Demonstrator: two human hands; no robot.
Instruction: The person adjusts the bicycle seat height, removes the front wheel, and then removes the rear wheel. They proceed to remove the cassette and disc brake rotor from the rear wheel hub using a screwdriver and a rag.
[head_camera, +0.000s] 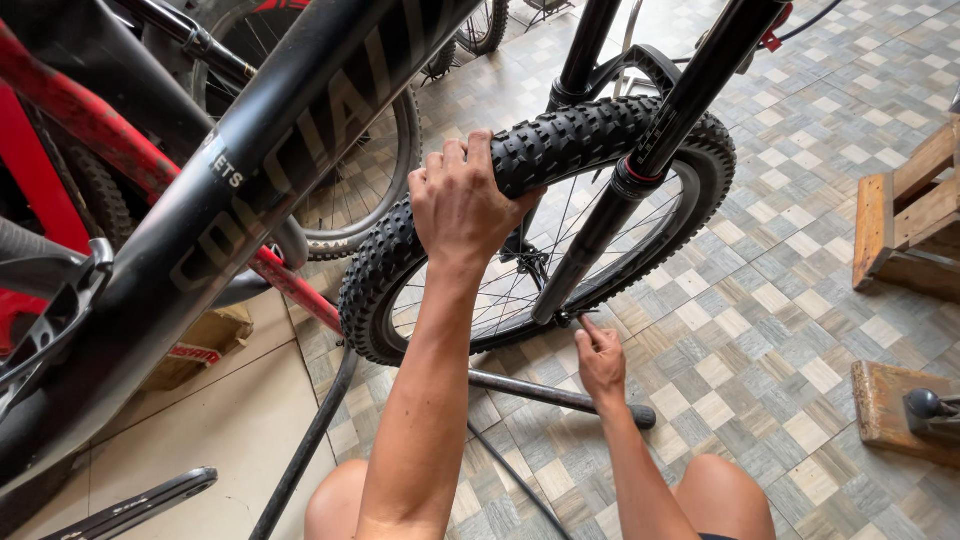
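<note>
The left hand is clamped over the knobby front tyre, steadying the wheel in the black fork. The right hand, fingers pinched together, works at the axle end. Judging by this, loosening or tightening there calls for a firm twist.
</note>
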